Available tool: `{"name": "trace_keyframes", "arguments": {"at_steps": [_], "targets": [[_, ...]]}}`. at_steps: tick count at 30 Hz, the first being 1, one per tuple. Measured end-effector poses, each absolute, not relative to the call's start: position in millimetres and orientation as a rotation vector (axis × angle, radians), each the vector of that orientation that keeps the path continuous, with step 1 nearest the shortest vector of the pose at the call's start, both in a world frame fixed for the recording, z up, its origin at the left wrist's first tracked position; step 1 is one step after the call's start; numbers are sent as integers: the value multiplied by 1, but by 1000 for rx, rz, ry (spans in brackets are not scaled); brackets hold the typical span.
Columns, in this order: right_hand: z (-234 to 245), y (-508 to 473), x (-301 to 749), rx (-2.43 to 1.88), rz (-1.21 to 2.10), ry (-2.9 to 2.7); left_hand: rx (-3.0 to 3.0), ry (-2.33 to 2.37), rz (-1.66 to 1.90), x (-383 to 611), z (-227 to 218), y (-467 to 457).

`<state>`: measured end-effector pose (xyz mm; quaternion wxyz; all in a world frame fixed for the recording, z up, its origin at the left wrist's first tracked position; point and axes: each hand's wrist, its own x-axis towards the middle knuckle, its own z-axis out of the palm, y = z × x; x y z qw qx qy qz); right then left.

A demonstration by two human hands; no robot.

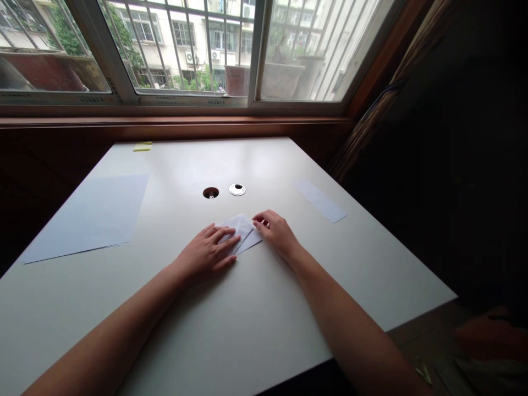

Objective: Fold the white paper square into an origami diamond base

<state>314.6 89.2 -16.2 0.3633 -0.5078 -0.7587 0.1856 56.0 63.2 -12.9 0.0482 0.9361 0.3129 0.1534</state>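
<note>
Paper point(242, 224), folded, on the white table point(247, 319), mid-scene. Left hand point(210, 247), fingers spread, rests on its left part; right hand point(275, 231), fingers curled at its right side, whether clamped cannot be told.

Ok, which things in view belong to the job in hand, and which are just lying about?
In the job:
- folded white paper, under the left hand, right hand at its edge

Lying about, apparently:
- large white paper, left
- paper strip, right
- yellow slips
- round cover
</note>
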Motion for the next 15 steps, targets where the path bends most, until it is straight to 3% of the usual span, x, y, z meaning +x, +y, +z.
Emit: {"name": "trace_keyframes", "arguments": {"at_steps": [7,15], "targets": [[-17,88,314,-1221,575,-2118,2795,905,540,50,-18,71],[-18,86,313,-1148,193,-2327,2733,863,660,48,-22,73]]}}
